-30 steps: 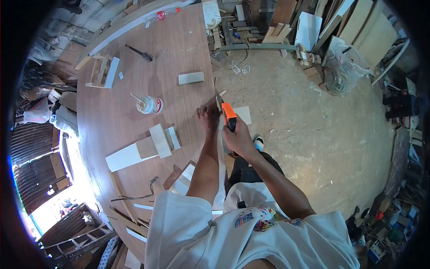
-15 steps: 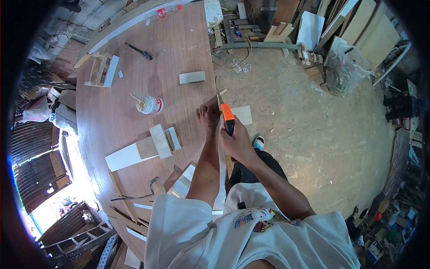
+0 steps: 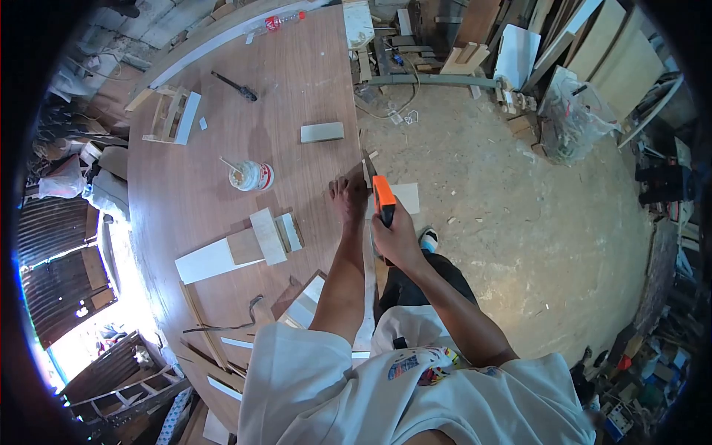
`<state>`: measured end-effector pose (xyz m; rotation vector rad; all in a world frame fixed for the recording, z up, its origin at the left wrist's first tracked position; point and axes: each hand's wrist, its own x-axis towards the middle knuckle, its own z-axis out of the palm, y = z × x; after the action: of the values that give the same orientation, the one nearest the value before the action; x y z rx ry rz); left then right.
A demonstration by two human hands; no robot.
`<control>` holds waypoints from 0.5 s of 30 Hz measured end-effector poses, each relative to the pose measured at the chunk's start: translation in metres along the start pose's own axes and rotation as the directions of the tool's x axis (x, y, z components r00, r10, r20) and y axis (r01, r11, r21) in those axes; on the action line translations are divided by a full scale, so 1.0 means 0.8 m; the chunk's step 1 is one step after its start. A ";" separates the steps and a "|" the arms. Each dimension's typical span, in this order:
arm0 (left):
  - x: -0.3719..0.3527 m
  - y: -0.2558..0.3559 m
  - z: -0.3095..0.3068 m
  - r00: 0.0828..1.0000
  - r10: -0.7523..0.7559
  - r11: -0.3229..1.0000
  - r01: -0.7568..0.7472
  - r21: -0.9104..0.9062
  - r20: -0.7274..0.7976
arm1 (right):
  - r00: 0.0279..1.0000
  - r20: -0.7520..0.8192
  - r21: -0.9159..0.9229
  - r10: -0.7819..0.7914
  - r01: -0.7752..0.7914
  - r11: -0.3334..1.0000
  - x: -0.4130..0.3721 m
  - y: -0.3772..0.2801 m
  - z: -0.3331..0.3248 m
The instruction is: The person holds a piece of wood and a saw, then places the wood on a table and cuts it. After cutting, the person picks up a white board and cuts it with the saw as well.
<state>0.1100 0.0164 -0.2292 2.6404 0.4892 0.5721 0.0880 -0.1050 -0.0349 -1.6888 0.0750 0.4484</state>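
Observation:
My right hand (image 3: 394, 236) is wrapped round the orange and black handle of a handsaw (image 3: 383, 194). Its narrow blade points away from me along the table edge. Just left of the blade, my left hand (image 3: 348, 199) presses down with bent fingers on a piece of wood (image 3: 366, 176) at the edge. Most of that piece is hidden by the hand and its shadow. A small pale block (image 3: 322, 133) lies on the table beyond my left hand. To its left stands an open white tub (image 3: 254, 176) with a stick in it.
The brown tabletop (image 3: 297, 81) also carries a dark-handled tool (image 3: 234, 86), a small wooden frame (image 3: 174, 116), joined boards (image 3: 268, 236) and a plastic bottle (image 3: 285, 20). On the floor right of the table lies a pale board (image 3: 406, 198). A plastic bag (image 3: 575, 119) and leaning boards stand farther back.
The saw and my right hand have shifted slightly to the right and toward me. My left hand stays at the table edge. The whole view has moved a little.

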 end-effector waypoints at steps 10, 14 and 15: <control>0.004 -0.007 0.001 1.000 0.004 0.999 -0.005 0.036 0.013 | 0.997 0.064 -0.102 -0.044 0.050 0.994 -0.032 -0.052 -0.004; 0.001 0.002 -0.010 0.999 -0.043 0.999 0.043 0.029 0.033 | 0.996 0.001 -0.125 -0.091 0.091 0.988 -0.015 -0.005 0.001; 0.005 0.004 -0.008 0.998 -0.060 0.998 0.059 0.039 0.033 | 0.996 -0.013 -0.131 -0.092 0.089 0.987 -0.007 -0.006 0.001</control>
<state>0.1111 0.0174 -0.2211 2.6567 0.5717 0.5037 0.0839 -0.1048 -0.0289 -1.8173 -0.0177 0.3756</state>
